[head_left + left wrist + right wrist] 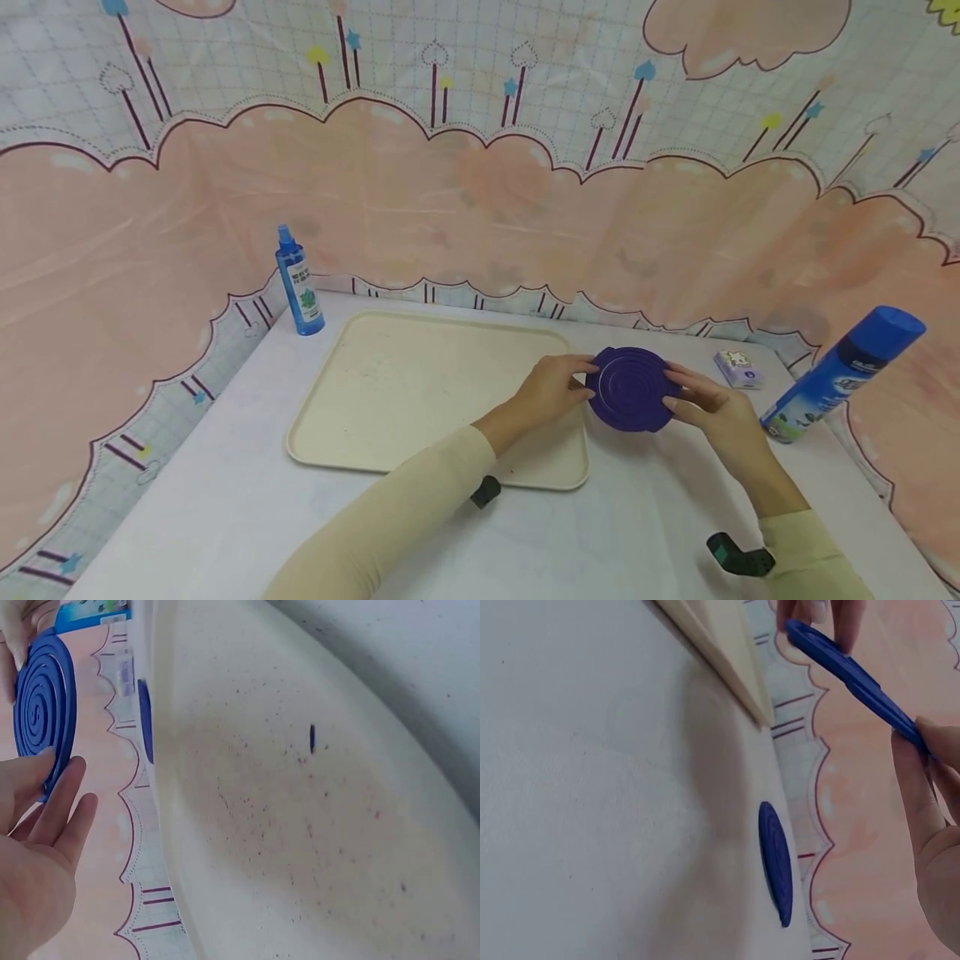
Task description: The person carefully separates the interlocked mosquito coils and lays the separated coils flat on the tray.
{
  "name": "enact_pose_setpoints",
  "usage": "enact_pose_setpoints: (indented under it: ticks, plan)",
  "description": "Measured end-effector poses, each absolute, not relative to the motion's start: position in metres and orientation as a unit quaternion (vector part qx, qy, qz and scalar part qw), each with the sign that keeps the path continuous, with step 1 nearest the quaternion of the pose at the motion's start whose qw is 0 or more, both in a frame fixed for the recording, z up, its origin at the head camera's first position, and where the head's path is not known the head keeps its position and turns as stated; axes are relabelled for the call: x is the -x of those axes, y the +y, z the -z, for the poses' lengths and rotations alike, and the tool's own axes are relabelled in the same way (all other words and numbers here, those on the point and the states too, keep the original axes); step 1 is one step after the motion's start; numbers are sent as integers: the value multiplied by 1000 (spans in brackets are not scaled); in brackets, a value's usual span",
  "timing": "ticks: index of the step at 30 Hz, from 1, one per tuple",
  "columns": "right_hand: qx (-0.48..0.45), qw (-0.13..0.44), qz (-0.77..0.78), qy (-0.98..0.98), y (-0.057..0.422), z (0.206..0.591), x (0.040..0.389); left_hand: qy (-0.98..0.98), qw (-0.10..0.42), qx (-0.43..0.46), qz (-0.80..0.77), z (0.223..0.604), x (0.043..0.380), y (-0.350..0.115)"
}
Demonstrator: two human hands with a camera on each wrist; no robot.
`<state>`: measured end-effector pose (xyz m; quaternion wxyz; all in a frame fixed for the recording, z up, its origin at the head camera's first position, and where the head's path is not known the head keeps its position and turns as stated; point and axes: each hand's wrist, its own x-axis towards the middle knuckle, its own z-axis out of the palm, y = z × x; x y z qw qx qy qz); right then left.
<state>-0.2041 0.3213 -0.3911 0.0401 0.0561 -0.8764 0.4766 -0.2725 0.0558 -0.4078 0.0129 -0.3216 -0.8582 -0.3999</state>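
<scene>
Between my two hands is a dark blue mosquito coil, lifted over the table just right of the tray. My left hand pinches its left edge between thumb and fingers. On the opposite edge, the thumb and fingers of my right hand pinch it too. Its spiral face shows in the left wrist view, where the coil is tilted; the right wrist view catches it nearly edge-on. A second blue coil lies on the table below, apart from my hands. In the head view the held coil seems to hide it.
A cream tray fills the table's middle, with dark specks and a small blue fragment on it. A blue spray bottle stands back left. At right are a small purple box and a blue aerosol can.
</scene>
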Motion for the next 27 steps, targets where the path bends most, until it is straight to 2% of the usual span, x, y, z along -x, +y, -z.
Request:
enact_pose_setpoints:
  ticks: [11, 22, 27]
  plan:
    - [-93, 62, -503, -857, 302, 386, 218, -830, -2, 265, 491, 399, 281, 32]
    - [-89, 58, -510, -854, 271, 363, 237, -814, 26, 251, 524, 381, 291, -1]
    - [-103, 77, -511, -850, 262, 355, 247, -810, 33, 242, 534, 368, 292, -13]
